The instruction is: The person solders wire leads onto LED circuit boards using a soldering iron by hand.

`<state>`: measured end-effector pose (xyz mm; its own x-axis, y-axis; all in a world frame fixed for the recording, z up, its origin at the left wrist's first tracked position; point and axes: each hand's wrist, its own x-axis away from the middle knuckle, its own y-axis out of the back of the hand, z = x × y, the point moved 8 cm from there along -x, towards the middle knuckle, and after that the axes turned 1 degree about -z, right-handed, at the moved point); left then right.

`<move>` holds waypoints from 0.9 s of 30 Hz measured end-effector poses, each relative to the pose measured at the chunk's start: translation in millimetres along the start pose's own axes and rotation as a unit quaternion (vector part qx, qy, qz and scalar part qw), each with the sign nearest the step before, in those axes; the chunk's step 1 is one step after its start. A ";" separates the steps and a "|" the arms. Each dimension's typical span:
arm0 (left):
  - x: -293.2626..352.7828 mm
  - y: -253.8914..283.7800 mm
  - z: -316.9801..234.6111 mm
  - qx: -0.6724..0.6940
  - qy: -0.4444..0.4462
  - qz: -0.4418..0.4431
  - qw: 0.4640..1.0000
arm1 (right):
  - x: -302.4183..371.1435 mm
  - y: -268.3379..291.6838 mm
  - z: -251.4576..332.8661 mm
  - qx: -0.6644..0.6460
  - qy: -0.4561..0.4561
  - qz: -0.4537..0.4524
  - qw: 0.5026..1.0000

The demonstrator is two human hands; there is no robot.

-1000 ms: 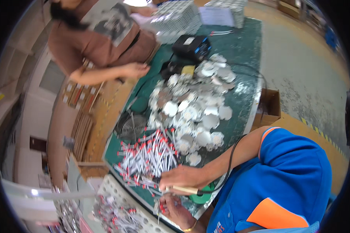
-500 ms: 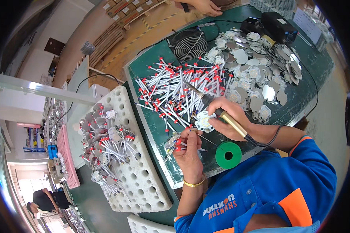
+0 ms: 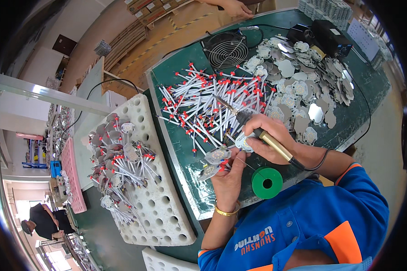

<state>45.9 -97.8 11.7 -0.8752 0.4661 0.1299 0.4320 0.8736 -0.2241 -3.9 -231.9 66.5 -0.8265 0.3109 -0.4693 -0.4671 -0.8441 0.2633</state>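
Note:
My right hand [image 3: 272, 137] is closed round a soldering iron [image 3: 274, 145] with a gold handle, its tip pointing up-left over the wires. A small white LED board [image 3: 244, 144] shows at that hand's fingertips, close to my left hand [image 3: 228, 179]. My left hand is closed on wired LED boards [image 3: 218, 155], which stick out to the left of its fingers with red-ended wires. A thin strand of solder runs from near the left fingertips to a green solder spool [image 3: 267, 183] on the bench. Above both hands lies a pile of white wires [image 3: 203, 101] with red collars.
Loose LED boards [image 3: 298, 88] and grey discs are heaped at the right. A fan [image 3: 226, 52] and a black box [image 3: 331, 38] stand farther back. A white perforated foam tray [image 3: 160, 212] at the left carries wired boards. A person's hand [image 3: 237, 9] shows at the far edge.
My left hand has shifted slightly up and right, turning the wired boards so their faces show more. The board at my right fingertips has come nearer the left hand. The iron stays raised.

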 end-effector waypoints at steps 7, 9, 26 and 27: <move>3.6 -7.2 4.6 0.020 0.047 0.032 0.998 | -0.6 3.1 2.1 -0.024 0.017 -0.029 0.999; 4.1 -4.8 3.1 0.020 0.049 0.014 0.998 | -0.2 6.1 6.6 -0.010 0.048 -0.037 0.998; 10.8 -3.2 -3.2 -0.025 0.007 0.036 0.999 | -3.0 2.7 29.2 0.024 0.083 0.032 0.996; 10.7 -3.6 -3.0 -0.025 0.008 0.035 0.999 | -3.6 2.7 28.8 0.023 0.083 0.032 0.996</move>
<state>35.6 -95.6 16.7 -0.8395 0.5274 0.1303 0.5022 0.8449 -0.1844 -11.3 -222.7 93.2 -0.7940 0.1769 -0.5816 -0.4312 -0.8383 0.3337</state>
